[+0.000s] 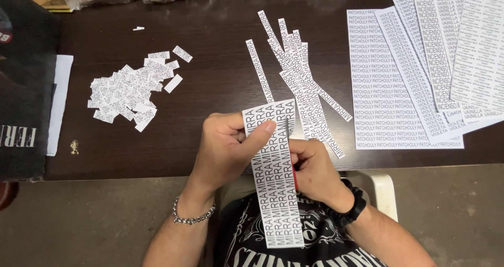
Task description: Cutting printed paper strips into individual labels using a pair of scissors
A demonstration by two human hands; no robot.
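— What have your hands got?

— My left hand (pixel 227 149) is closed on a printed paper strip (pixel 275 178), thumb pressed flat near its top. My right hand (pixel 314 170) is curled shut around something red, just behind the strip's right edge.

— Where does the strip run?

— Between both hands, down over my lap. Cut strips (pixel 299 83) lie on the bench (pixel 210 78) beyond my right hand; small cut labels (pixel 131 91) sit well off beyond my left.
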